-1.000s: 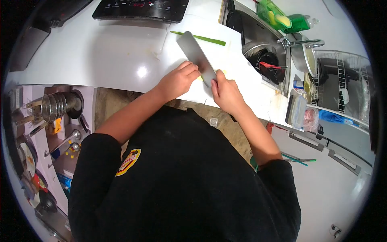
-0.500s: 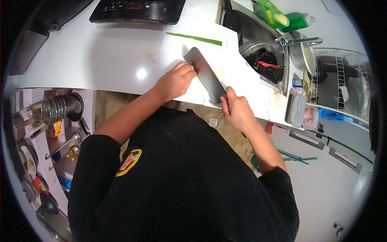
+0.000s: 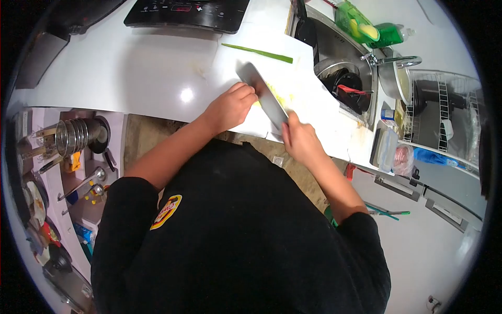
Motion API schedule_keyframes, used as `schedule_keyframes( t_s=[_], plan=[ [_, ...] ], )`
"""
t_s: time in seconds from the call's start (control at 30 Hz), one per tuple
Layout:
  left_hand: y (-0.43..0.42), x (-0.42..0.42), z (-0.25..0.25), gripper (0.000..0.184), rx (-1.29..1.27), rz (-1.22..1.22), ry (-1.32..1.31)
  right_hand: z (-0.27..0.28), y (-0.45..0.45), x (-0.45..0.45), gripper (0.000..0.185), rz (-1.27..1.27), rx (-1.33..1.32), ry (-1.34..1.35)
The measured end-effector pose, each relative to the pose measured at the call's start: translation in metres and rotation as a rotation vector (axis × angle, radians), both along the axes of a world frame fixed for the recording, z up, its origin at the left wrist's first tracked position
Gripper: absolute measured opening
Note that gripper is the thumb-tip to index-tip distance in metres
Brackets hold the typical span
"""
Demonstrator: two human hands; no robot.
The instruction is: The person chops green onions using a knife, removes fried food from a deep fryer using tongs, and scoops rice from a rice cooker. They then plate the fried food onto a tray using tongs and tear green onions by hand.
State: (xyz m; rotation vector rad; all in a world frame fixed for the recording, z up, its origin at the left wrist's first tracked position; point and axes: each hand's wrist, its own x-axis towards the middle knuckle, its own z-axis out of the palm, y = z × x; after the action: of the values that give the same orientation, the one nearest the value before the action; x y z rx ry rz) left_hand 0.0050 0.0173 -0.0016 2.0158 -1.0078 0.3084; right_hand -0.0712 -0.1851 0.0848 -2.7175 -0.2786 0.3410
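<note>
My right hand (image 3: 303, 140) is closed round the handle of a wide-bladed kitchen knife (image 3: 267, 97), low at the counter's near edge. The blade slants up and to the left over the white counter. My left hand (image 3: 234, 107) is closed, its curled fingertips against the near side of the blade. A bit of something pale yellow-green shows by those fingers; the rest is hidden. Small yellow-green chopped pieces (image 3: 278, 96) lie just right of the blade. Farther back lies a long, narrow green stalk (image 3: 259, 53), apart from both hands.
A black induction cooktop (image 3: 185, 20) stands at the back. To the right, a steel sink (image 3: 334, 44) holds dark dishes, with a faucet (image 3: 395, 60) and a green bottle (image 3: 389, 34) beside it. A wire dish rack (image 3: 442, 104) is at far right. Shelves with utensils are below left.
The whole view has shifted slightly. The blade has tilted a little, and more yellow-green chopped pieces show at its right side. Both hands keep their holds.
</note>
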Motion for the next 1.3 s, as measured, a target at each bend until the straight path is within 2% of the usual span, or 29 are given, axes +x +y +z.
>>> schedule_keyframes(
  t_s=[0.17,0.33,0.53,0.77,0.9,1.07,1.3],
  plan=[
    [0.002,-0.001,0.003,0.018,-0.044,0.015,0.049,0.017,-0.027,-0.024,0.02,0.042,-0.067,0.038],
    [0.004,0.0,0.003,0.019,-0.079,-0.014,0.028,0.03,-0.017,-0.024,0.022,-0.001,0.021,-0.005],
    [0.002,-0.003,0.002,0.019,-0.087,0.011,0.038,0.031,-0.015,-0.02,0.021,-0.016,-0.047,0.068],
    [0.002,-0.003,0.001,0.02,-0.032,0.024,0.012,0.004,0.021,0.019,0.017,-0.062,0.052,0.028],
    [0.002,-0.005,-0.004,0.02,-0.039,0.054,0.038,-0.002,0.014,0.008,0.017,-0.048,0.026,-0.046],
    [0.007,-0.005,-0.001,0.02,-0.079,0.09,0.135,0.026,-0.026,-0.034,0.018,-0.001,-0.077,0.084],
    [0.01,-0.003,-0.001,0.019,-0.05,0.031,0.043,0.036,-0.015,-0.033,0.023,-0.026,0.005,-0.006]
  ],
)
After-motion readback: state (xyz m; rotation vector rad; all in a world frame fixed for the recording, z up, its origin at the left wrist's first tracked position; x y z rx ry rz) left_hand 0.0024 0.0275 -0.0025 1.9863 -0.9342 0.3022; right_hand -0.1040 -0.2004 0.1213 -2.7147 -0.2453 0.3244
